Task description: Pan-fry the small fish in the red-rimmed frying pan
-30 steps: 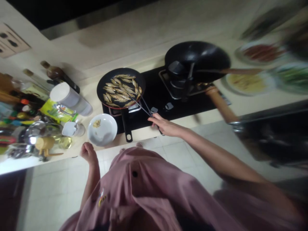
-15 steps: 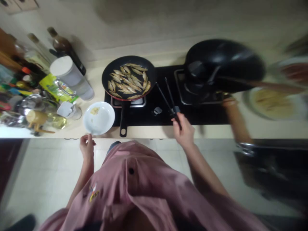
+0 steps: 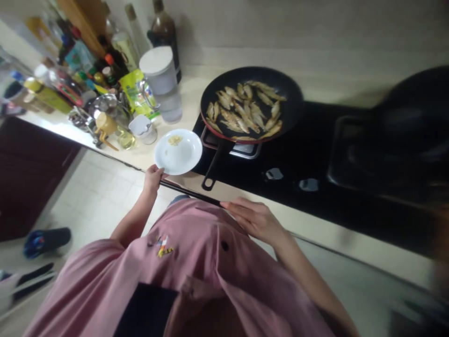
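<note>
My left hand [image 3: 153, 179] pinches the near-left rim of a white plate [image 3: 182, 152], which has a few yellowish crumbs on it. My right hand [image 3: 254, 217], its fingers pressed together, holds dark chopsticks [image 3: 189, 191] low in front of my shirt. Their far ends point left and reach my left hand; whether they touch it I cannot tell. Beyond the plate, a black frying pan [image 3: 291, 96] with a red outer edge sits on the left burner. Several small browned fish [image 3: 245, 114] lie in it, and its handle [image 3: 214, 164] points towards me.
A black wok [image 3: 417, 112], blurred, stands on the right of the black hob [image 3: 294, 161]. Left of the plate are a white measuring cup [image 3: 142, 128], a lidded water jug [image 3: 163, 89], a yellow-green packet [image 3: 135, 91] and several bottles [image 3: 164, 32]. The counter edge runs before me.
The view has swung left. My left hand has come onto the plate's rim. My right hand has moved from above the hob down to my front, and the chopsticks, spread before, now lie together pointing left.
</note>
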### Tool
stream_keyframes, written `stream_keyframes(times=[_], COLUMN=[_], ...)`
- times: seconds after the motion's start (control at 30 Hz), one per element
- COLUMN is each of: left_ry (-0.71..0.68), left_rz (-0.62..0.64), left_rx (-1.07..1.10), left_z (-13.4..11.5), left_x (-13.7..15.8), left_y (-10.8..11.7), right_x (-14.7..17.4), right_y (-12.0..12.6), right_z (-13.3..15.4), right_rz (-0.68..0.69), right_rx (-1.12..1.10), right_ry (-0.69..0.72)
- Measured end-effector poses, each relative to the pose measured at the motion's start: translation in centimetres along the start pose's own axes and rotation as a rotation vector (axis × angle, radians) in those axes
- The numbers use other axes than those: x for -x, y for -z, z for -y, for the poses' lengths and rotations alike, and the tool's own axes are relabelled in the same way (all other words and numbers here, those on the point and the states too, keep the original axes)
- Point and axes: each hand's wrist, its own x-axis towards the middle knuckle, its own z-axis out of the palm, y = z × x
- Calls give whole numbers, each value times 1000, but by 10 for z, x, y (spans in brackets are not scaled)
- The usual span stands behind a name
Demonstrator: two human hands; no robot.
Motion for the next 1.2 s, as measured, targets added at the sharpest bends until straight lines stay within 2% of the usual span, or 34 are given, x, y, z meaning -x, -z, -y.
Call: stream_keyframes(times=[0.07,0.13,0.23,0.33,0.5,0.67,0.9,1.1,1.2], left_ry=[-8,-16,-24,-27,-50,-40,-2,63,78], left_rz=[-18,-33,-49,-60,-85,-106,-114,-89,-72], left_rx=[18,35,56,69,77,67,74,88,91], left_z=[0,0,0,1,-1,-7,-10,-7,-6], left_x=[-2,-2,0,2,1,-7,-9,3,9], left_y=[0,1,0,0,1,3,5,7,9], right_x=[-5,-3,6,7,-26,-63,-78,-73,-73], right_y=[4,5,-3,-23,-59,-67,-62,-80,-85], right_z=[-2,-10,-32,-56,-73,-66,-89,-119,-124], right_rz=[89,115,96,63,214,310,288,120,86], right_rx=[-54,-38,97,279,551,675,709,741,751], right_ry=[46,43,-27,-144,-353,-474,-401,-345,-336])
